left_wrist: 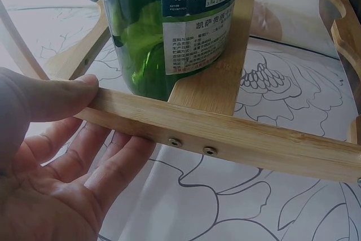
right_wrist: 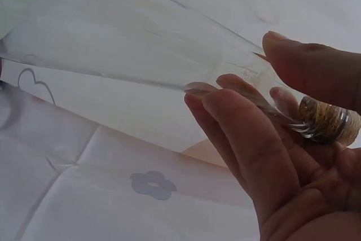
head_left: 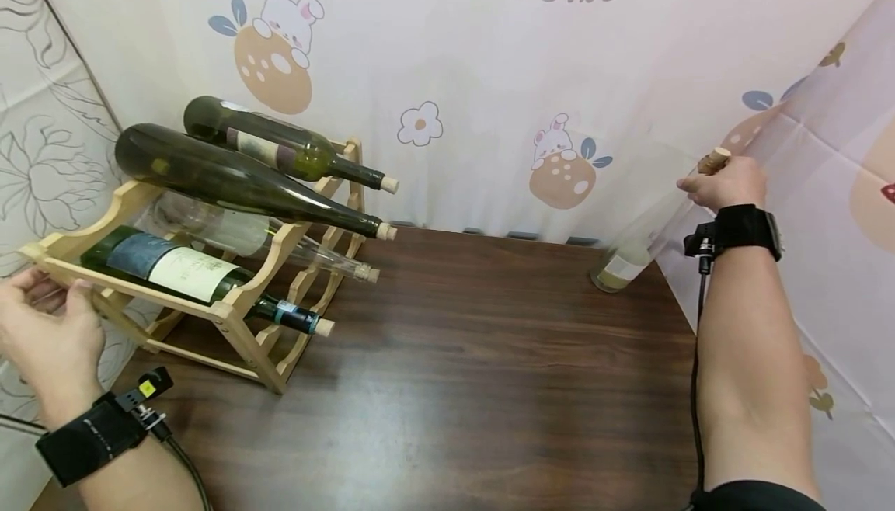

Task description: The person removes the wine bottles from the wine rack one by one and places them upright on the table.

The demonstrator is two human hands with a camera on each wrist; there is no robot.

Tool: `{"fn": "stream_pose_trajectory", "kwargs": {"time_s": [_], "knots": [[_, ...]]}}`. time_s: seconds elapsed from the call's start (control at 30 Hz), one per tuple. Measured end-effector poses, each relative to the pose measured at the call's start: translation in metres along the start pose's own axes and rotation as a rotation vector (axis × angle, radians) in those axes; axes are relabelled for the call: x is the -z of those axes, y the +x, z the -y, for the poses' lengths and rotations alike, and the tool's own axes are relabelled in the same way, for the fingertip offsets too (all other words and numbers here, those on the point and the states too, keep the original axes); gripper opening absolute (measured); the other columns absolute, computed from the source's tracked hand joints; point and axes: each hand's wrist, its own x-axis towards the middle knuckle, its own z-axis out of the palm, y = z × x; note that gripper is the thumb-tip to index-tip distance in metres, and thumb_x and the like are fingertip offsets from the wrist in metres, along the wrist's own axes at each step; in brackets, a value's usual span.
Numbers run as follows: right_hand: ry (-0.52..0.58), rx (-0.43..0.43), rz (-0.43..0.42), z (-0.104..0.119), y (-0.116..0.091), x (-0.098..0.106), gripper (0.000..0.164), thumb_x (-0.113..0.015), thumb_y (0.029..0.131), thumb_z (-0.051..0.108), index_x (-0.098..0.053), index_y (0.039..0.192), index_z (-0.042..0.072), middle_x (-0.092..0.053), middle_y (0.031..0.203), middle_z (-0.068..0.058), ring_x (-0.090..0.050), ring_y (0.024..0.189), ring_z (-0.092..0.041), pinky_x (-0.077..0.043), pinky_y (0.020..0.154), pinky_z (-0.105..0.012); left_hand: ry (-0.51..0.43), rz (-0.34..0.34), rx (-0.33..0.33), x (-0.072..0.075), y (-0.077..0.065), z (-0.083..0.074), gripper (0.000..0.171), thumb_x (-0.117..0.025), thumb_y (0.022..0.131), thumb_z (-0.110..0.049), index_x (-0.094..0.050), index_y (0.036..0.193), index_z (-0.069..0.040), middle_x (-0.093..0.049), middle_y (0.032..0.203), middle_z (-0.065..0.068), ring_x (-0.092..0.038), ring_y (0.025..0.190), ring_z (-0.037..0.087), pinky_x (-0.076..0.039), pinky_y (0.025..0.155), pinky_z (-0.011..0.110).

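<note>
At the left end of a wooden wine rack (head_left: 231, 311), my left hand (head_left: 59, 340) grips the end rail (left_wrist: 248, 134), thumb on top and fingers beneath. My right hand (head_left: 733, 183) holds a clear glass bottle (head_left: 629, 255) by its neck, just below the cork (right_wrist: 330, 119). That bottle leans, its labelled base down at the table's back right corner. On the rack lie a green labelled wine bottle (head_left: 192, 272), a clear bottle (head_left: 238, 230), a long dark bottle (head_left: 238, 181) and another dark green bottle (head_left: 280, 146), all corked, necks pointing right.
The brown wooden table (head_left: 489, 356) spreads between the rack and the clear bottle. A printed curtain (head_left: 447, 53) hangs along the back, with more patterned cloth at the left and right sides. Cables run from both wrist straps.
</note>
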Motion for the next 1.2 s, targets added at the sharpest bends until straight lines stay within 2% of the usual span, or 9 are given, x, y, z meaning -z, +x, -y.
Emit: {"fn": "stream_pose_trajectory", "kwargs": {"time_s": [0.1,0.3,0.43,0.5,0.57,0.67,0.73,0.9,1.2], "knots": [[0.007,0.004,0.008,-0.001,0.001,0.001,0.046,-0.073,0.096,0.038,-0.058,0.109,-0.003,-0.055,0.083,-0.005,-0.053,0.090,-0.031,-0.043,0.063,-0.027,0.006,-0.005,-0.009,0.000,0.000,0.000,0.043,-0.051,0.109,-0.026,-0.050,0.152,-0.027,-0.057,0.147,-0.012,-0.050,0.114,-0.017,-0.045,0.113,0.015],[0.163,-0.036,0.061,-0.003,0.000,0.002,0.040,-0.075,0.096,0.033,-0.057,0.114,0.002,-0.050,0.066,0.022,-0.057,0.055,0.003,-0.057,0.055,-0.017,0.026,-0.001,-0.015,0.001,-0.003,0.001,0.043,-0.050,0.110,-0.028,-0.048,0.153,-0.029,-0.057,0.149,-0.009,-0.049,0.115,-0.017,-0.045,0.114,0.016],[0.169,-0.019,0.068,-0.004,-0.001,0.003,0.044,-0.075,0.096,0.035,-0.056,0.118,0.002,-0.050,0.071,0.021,-0.056,0.054,0.006,-0.056,0.055,-0.016,0.021,-0.006,-0.014,0.001,-0.002,0.003,0.043,-0.052,0.109,-0.028,-0.049,0.152,-0.030,-0.056,0.144,-0.018,-0.048,0.113,-0.019,-0.045,0.114,0.016],[0.125,0.006,0.063,-0.006,-0.002,0.004,0.048,-0.074,0.096,0.039,-0.056,0.119,0.001,-0.052,0.076,0.016,-0.056,0.057,0.003,-0.055,0.055,-0.018,0.018,-0.009,-0.016,0.001,-0.001,0.003,0.042,-0.052,0.109,-0.028,-0.049,0.151,-0.030,-0.056,0.143,-0.019,-0.048,0.113,-0.020,-0.045,0.113,0.016],[0.073,0.035,0.056,-0.007,-0.003,0.003,0.056,-0.072,0.096,0.044,-0.055,0.125,-0.002,-0.060,0.089,0.001,-0.060,0.069,-0.007,-0.052,0.060,-0.020,0.016,-0.009,-0.017,0.001,-0.001,0.004,0.042,-0.053,0.109,-0.028,-0.049,0.151,-0.030,-0.057,0.147,-0.015,-0.049,0.113,-0.020,-0.045,0.113,0.015],[0.013,0.064,0.037,-0.009,-0.005,0.002,0.070,-0.067,0.098,0.050,-0.052,0.139,-0.005,-0.064,0.120,-0.025,-0.063,0.101,-0.034,-0.047,0.071,-0.027,0.019,-0.007,-0.012,0.002,0.000,0.003,0.042,-0.053,0.109,-0.029,-0.049,0.151,-0.031,-0.057,0.149,-0.011,-0.049,0.112,-0.021,-0.045,0.111,0.013],[0.002,0.061,0.036,-0.011,-0.008,0.002,0.081,-0.063,0.099,0.053,-0.045,0.151,-0.006,-0.052,0.143,-0.036,-0.053,0.122,-0.048,-0.044,0.077,-0.032,0.020,-0.002,-0.005,0.002,0.000,0.002,0.042,-0.053,0.109,-0.030,-0.049,0.151,-0.030,-0.057,0.151,-0.008,-0.049,0.112,-0.022,-0.045,0.111,0.013],[0.022,0.041,0.019,-0.015,-0.017,0.004,0.097,-0.059,0.098,0.058,-0.028,0.161,-0.008,-0.044,0.153,-0.038,-0.046,0.134,-0.055,-0.045,0.078,-0.037,0.016,0.005,0.002,0.002,0.001,0.001,0.043,-0.053,0.109,-0.031,-0.048,0.151,-0.031,-0.057,0.151,-0.010,-0.048,0.110,-0.024,-0.044,0.111,0.012],[0.059,0.007,-0.021,-0.017,-0.038,0.008,0.100,-0.063,0.095,0.062,-0.027,0.164,-0.001,-0.043,0.159,-0.034,-0.043,0.141,-0.055,-0.044,0.079,-0.038,0.001,-0.002,-0.017,0.003,0.001,0.002,0.042,-0.055,0.108,-0.029,-0.050,0.150,-0.029,-0.059,0.144,-0.017,-0.047,0.105,-0.024,-0.045,0.108,0.011]]}}
